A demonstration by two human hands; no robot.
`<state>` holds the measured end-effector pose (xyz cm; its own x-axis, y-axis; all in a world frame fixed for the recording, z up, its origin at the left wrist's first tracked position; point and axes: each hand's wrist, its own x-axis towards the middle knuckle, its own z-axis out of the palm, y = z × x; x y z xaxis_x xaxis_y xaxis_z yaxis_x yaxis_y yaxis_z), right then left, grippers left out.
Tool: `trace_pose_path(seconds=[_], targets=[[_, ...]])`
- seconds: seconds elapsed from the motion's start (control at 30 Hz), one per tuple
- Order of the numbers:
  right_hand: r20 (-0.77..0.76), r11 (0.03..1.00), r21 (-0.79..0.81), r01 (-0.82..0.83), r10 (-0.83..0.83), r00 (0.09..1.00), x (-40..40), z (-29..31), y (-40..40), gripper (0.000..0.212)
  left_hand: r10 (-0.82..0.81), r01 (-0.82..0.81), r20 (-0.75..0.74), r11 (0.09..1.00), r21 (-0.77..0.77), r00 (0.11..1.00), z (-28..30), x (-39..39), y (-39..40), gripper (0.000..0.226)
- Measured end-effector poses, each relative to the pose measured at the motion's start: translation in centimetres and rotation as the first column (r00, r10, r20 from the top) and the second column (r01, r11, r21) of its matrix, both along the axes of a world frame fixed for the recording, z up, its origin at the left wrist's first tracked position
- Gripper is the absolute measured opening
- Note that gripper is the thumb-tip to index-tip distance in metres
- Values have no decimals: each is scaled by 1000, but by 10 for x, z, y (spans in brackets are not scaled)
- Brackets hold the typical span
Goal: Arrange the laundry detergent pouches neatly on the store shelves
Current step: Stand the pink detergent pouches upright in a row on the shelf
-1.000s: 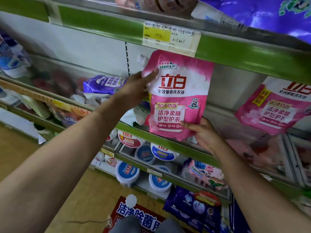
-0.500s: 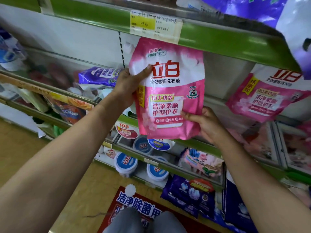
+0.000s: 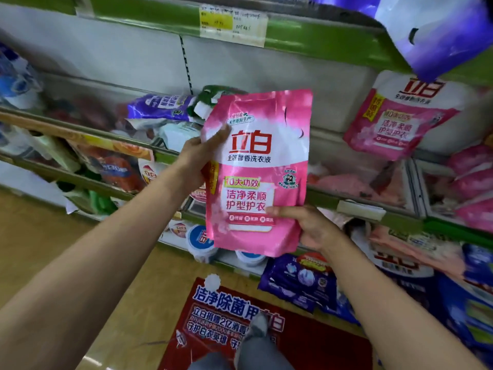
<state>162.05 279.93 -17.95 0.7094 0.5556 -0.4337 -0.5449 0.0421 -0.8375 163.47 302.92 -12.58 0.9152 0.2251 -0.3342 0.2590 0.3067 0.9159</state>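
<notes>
A pink and white detergent pouch (image 3: 257,172) with red lettering is held upright in front of the green-edged shelf (image 3: 400,222). My left hand (image 3: 198,152) grips its upper left edge, thumb across the front. My right hand (image 3: 310,225) holds its lower right corner, thumb on the label. A second pink pouch (image 3: 400,118) leans against the back wall of the same shelf to the right. More pink pouches (image 3: 469,188) lie stacked at the far right.
A purple pouch (image 3: 160,106) and a white-green one (image 3: 184,132) lie jumbled on the shelf to the left. Round tubs (image 3: 200,243) and dark purple packs (image 3: 298,281) fill lower shelves. A purple-white bag (image 3: 437,33) hangs overhead at upper right. A red floor mat (image 3: 226,324) lies below.
Both hands have drawn the pink pouch down and away from the shelf, toward me. It now hangs lower in front of the shelf edge, more upright.
</notes>
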Motion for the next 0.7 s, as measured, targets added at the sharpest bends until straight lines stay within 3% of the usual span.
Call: trace_pose_path(seconds=[0.07,0.2,0.27,0.33,0.47,0.6,0.7], targets=[[12,1000,2,28,-28,1000,-14,9,-9,42,-134,134,5,991,-25,991,3,-15,-3,68],[21,997,45,66,-67,998,-46,19,-29,37,-371,366,-17,920,-138,928,-1,-56,-26,71],[15,993,54,106,-107,994,-65,20,-39,38,-417,407,-25,896,-178,908,-3,-68,-45,86],[30,987,60,149,-151,988,-81,19,-49,42,-405,397,-18,902,-169,914,0,-72,-60,79],[96,964,44,263,-266,959,-97,11,-66,51,-277,283,63,952,-119,959,7,-74,-88,22],[167,946,12,324,-322,932,-95,8,-86,37,-194,198,45,977,-85,980,1,-69,-116,26],[186,935,3,354,-348,919,-81,3,-107,38,-173,176,57,982,-70,983,3,-50,-139,35]])
